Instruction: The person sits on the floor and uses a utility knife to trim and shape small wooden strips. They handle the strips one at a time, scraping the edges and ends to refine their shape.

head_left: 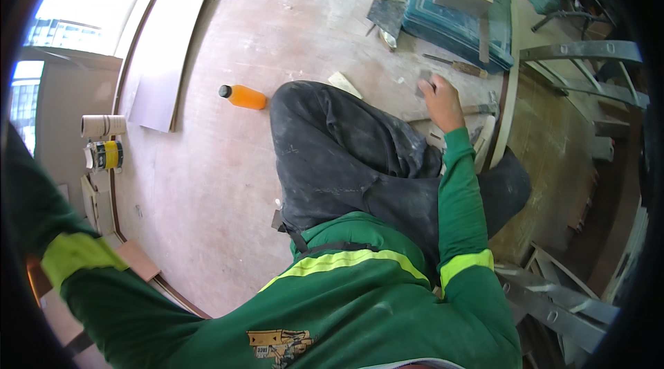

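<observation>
As trousers (321,144) crumple, the right hand (445,102) pinches a block (424,85) — seemingly rectangular.

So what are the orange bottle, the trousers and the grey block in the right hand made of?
Bottle: smooth, likely plastic, from its rounded shape.
Trousers: matte cloth, seemingly, from the soft folds.
Block: dull grey; too small to tell the material.

Glaring window (86,9), bent edges, dark corners
</observation>
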`<state>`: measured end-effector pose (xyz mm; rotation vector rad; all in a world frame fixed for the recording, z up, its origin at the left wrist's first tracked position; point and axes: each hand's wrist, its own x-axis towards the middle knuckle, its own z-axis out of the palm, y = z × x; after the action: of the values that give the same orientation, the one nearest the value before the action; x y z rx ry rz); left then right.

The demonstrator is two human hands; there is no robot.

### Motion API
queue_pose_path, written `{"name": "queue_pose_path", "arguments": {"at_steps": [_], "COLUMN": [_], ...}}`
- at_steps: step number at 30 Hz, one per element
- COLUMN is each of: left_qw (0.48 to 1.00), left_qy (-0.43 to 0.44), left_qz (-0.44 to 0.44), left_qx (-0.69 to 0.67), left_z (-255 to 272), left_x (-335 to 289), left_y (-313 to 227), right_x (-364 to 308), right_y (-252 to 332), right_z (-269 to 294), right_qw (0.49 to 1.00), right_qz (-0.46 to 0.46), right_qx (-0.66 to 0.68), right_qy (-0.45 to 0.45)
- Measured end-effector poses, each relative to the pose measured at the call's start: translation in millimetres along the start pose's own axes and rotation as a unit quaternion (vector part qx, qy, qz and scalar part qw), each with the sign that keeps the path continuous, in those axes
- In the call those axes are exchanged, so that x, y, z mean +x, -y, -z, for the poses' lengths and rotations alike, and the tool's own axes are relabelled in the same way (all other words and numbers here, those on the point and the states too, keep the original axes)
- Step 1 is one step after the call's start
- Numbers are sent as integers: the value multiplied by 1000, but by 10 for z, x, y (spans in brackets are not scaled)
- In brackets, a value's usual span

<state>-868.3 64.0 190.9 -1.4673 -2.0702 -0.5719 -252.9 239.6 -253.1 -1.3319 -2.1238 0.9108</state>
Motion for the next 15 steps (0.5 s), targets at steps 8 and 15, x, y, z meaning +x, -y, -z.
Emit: {"name": "queue_pose_path", "arguments": {"at_steps": [8,15], "left_qw": [945,815], "left_qy": [294,459], "left_qz": [-102,235], "left_qx": [-102,-264], "left_z": [-2618,-3374], "left_x": [-1688,-3470], "left_y": [606,748], "right_x": [-197,-22], "right_y": [-527,-548], "right_z": [-53,-202], "right_qw": [994,989], "right_qz": [-88,-99], "right_qx": [-39,-81], "right_qy": [58,74]}}
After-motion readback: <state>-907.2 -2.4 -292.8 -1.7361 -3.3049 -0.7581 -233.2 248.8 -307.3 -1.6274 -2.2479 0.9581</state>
